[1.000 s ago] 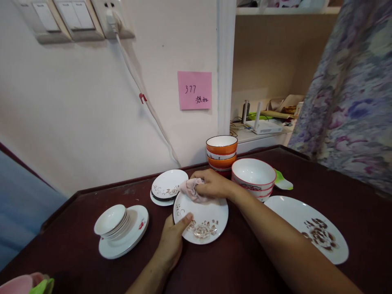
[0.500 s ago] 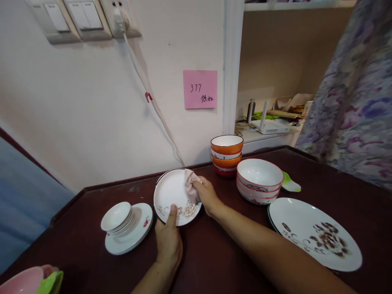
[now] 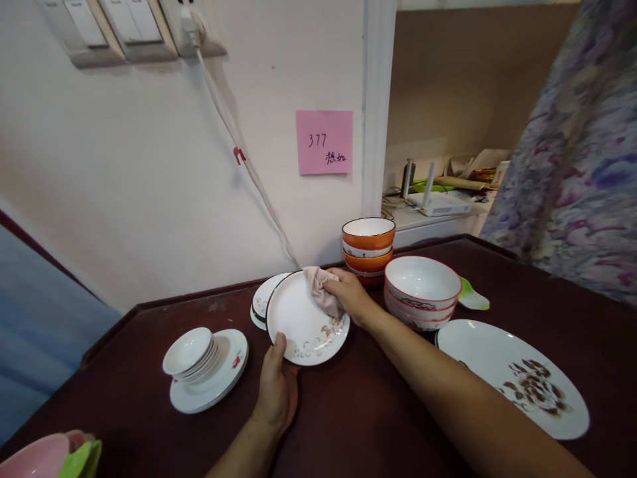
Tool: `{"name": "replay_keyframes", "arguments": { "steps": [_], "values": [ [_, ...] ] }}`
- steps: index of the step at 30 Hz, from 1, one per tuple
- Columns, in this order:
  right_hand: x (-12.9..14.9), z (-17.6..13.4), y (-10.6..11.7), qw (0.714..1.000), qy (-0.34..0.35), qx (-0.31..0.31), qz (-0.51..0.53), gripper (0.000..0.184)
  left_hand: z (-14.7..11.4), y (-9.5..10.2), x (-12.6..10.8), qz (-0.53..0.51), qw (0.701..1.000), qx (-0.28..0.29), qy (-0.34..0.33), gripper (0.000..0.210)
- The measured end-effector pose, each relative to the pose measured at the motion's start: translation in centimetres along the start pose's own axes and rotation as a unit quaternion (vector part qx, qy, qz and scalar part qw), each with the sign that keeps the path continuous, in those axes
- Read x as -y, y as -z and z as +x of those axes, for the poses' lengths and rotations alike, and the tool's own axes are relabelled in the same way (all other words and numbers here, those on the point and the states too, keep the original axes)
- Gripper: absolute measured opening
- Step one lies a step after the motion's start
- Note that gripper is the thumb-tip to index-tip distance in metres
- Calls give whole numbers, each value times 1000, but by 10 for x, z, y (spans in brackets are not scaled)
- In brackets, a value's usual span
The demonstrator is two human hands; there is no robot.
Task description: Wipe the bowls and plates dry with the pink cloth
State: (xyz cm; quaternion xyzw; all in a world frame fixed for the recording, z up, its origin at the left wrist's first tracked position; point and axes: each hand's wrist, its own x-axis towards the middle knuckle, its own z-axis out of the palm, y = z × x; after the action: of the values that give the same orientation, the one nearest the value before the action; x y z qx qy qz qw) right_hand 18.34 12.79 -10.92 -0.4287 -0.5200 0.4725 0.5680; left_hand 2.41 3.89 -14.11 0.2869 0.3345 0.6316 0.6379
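A round white plate (image 3: 298, 318) with a dark rim and brown flowers is tilted up in front of me. My left hand (image 3: 276, 388) grips its lower left edge, thumb on the face and fingers behind. In my right hand (image 3: 351, 295) is a bunched pale pink cloth (image 3: 322, 289), pressed against the plate's upper right edge. Behind the held plate, further left, similar plates (image 3: 263, 292) lie stacked on the table, partly covered by it.
Small white bowls (image 3: 186, 352) sit on white plates (image 3: 231, 382) at left. Orange bowls (image 3: 368, 242), red-rimmed bowls (image 3: 423, 292) and a large oval flowered plate (image 3: 478, 345) stand at right on the dark table (image 3: 348, 418). A pink bowl (image 3: 40, 458) shows at lower left.
The held plate has shifted right and turned, uncovering the stacked plates behind it. Both hands moved slightly right with it, and the cloth stays on its upper right edge.
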Motion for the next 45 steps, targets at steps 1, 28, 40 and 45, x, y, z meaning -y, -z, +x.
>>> {"name": "replay_keyframes", "arguments": {
  "steps": [1, 28, 40, 45],
  "values": [
    [7, -1, 6, 999, 11, 31, -26, 17, -1, 0, 0, -1, 1000, 3, 9, 50],
    [-42, -9, -35, 997, -48, -55, 18, 25, 5, -4, -1, 46, 986, -151, -52, 41],
    [10, -3, 13, 990, 24, 79, -113, 17, -1, -2, -4, 42, 997, 14, 64, 48],
    [11, -5, 11, 983, 38, 97, -150, 18, 0, -3, -4, 109, 991, -19, 79, 58]
  ]
}}
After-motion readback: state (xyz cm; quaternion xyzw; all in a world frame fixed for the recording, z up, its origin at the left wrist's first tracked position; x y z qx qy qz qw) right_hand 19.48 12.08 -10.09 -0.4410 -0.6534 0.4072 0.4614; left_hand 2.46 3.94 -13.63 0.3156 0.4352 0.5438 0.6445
